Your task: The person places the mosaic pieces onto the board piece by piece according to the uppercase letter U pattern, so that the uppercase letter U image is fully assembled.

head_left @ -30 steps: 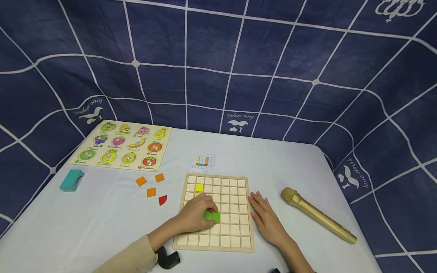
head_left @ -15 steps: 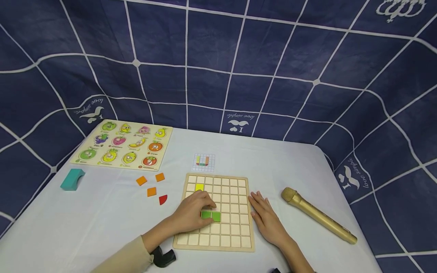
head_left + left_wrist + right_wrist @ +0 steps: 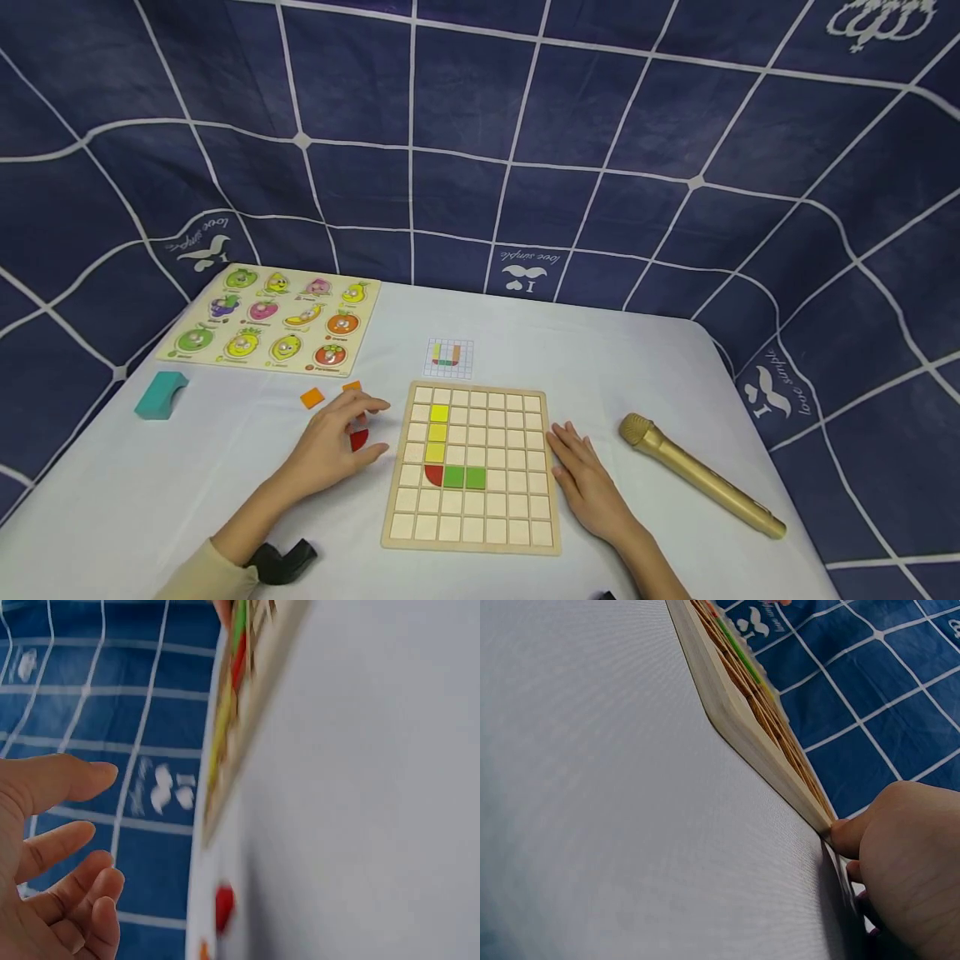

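Note:
My left hand (image 3: 330, 446) hovers left of the wooden grid board (image 3: 517, 548), thumb and fingers apart with nothing between them. Below and behind its fingers lies a loose red quarter-round piece (image 3: 359, 439), partly covered by the hand. An orange square (image 3: 312, 398) is beside it; a second orange square (image 3: 352, 387) shows past the knuckles. On the board, yellow squares (image 3: 437, 433) form a column, then a red quarter-round tile (image 3: 434, 475) and two green squares (image 3: 464, 477) in a row. My right hand (image 3: 588, 483) rests with straight fingers along the board's right edge.
Behind the board lies a small pattern card (image 3: 448, 358). A fruit peg puzzle (image 3: 270, 321) and a teal arch block (image 3: 161, 395) are at the left. To the right lies a gold microphone (image 3: 701, 475). A blue curtain rises behind the table.
My left hand has let go of the green squares and moved left off the board, over the loose pieces. The red tile on the board is now uncovered. My right hand stays put.

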Demonstrator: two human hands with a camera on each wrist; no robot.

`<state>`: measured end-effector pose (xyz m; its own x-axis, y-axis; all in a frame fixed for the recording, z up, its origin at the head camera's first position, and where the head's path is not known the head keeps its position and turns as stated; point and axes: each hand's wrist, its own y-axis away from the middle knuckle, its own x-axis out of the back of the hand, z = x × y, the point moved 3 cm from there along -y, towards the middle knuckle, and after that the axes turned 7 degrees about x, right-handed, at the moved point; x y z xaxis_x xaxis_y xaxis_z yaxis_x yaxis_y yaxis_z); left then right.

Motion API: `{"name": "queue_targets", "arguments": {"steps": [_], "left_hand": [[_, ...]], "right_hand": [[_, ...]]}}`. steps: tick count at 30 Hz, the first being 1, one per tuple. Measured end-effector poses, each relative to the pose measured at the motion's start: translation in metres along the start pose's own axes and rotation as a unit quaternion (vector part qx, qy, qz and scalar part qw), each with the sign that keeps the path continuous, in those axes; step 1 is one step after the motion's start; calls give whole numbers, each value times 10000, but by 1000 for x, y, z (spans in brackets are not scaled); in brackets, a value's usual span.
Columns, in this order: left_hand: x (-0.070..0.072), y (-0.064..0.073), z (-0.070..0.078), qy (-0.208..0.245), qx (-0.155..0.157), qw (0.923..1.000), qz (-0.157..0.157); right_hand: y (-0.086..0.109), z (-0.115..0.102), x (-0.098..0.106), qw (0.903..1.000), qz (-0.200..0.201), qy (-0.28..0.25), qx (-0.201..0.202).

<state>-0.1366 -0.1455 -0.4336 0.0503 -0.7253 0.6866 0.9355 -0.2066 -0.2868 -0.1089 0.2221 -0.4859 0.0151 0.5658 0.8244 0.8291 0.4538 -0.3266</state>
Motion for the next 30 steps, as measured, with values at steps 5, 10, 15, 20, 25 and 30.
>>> {"name": "queue_targets", "arguments": {"steps": [5,10,15,20,25,30], "left_hand": [[6,7,-26,-98,62,9996,259],[5,10,-40,-258,179,9991,277],[2,13,-50,-378,365,9984,210],[-1,14,-57,-450,448,9979,160],[-2,14,-58,-500,332,9979,233],[-3,14,-59,-495,270,9981,232]], "right_hand": [[0,0,0,10000,2,6,-8],[0,0,0,10000,30,-9,1],[0,0,0,10000,-12,-2,17],[0,0,0,10000,-7,12,11],[-1,0,0,10000,-12,9,-2],[0,0,0,10000,-6,-10,-20]]}}
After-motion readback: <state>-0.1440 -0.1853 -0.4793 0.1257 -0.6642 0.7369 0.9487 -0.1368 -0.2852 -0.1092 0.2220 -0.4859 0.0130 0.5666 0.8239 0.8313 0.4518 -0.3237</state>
